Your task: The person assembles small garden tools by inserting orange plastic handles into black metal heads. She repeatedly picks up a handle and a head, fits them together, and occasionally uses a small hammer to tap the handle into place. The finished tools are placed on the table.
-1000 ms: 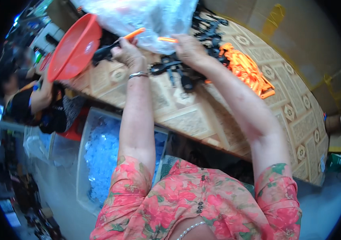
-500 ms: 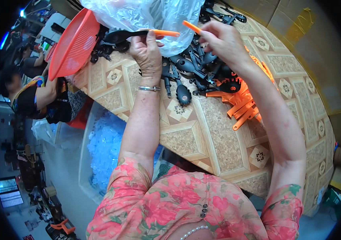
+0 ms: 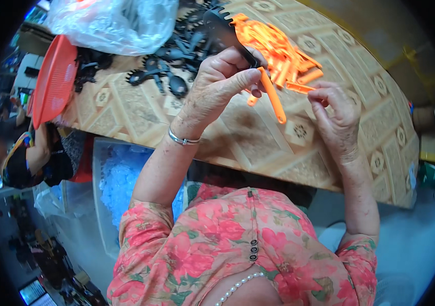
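My left hand (image 3: pixel 225 81) pinches a black pasta server (image 3: pixel 221 25) by its neck. Its toothed head points away from me, past my fingers. At the lower end of the neck an orange handle piece (image 3: pixel 272 97) slants down to the right; my fingers hide how the two meet. To the right, my right hand (image 3: pixel 336 115) pinches the end of another orange handle piece (image 3: pixel 299 87) between thumb and fingers. That piece lies close to the near edge of a heap of orange handle pieces (image 3: pixel 273 46). Black utensil heads (image 3: pixel 176 84), some toothed and some spoon-shaped, are heaped left of my left hand.
The patterned table (image 3: pixel 227 140) has its near edge before my body. A clear plastic bag (image 3: pixel 115 28) and a red basket (image 3: pixel 54 84) stand at the left. Below them is a clear tub (image 3: pixel 100 204) of bluish plastic. Another person (image 3: pixel 33 153) sits at the far left.
The pasta server in my left hand has swung from lying sideways to pointing away. Both hands now sit nearer the orange heap, my right hand lower. The whole view has shifted.
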{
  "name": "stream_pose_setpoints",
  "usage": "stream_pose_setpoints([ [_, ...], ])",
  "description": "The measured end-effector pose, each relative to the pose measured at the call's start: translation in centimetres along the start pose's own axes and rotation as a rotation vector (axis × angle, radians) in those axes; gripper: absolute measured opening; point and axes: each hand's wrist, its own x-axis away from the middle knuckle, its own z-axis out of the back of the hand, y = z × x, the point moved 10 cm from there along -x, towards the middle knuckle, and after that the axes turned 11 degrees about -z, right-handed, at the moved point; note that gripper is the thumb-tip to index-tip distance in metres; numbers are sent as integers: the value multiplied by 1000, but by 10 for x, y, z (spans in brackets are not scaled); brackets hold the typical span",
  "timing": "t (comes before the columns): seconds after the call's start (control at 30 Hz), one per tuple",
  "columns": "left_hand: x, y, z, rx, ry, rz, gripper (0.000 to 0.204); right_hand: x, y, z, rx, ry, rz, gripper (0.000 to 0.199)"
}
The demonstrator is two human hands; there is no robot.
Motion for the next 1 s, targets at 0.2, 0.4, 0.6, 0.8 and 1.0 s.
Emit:
stream_pose_setpoints([
  [0.2, 18, -46, -46, 357, 144, 119, 32, 55, 22, 10, 278, 11, 51, 24],
  [0.4, 23, -54, -66, 262, 20, 105, 25, 64, 24, 27, -238, 92, -191, 20],
  [0.6, 25, -55, -68, 68, -9, 41, 22, 79, 18, -29, -927, -7, -569, 26],
  [0.8, 35, -67, -69, -21, -76, 250, 20, 83, 25, -17, -384, 193, -399, 27],
  [1.0, 36, -85, -67, 171, -27, 274, 27, 84, -9, 7, -69, 381, -115, 19],
])
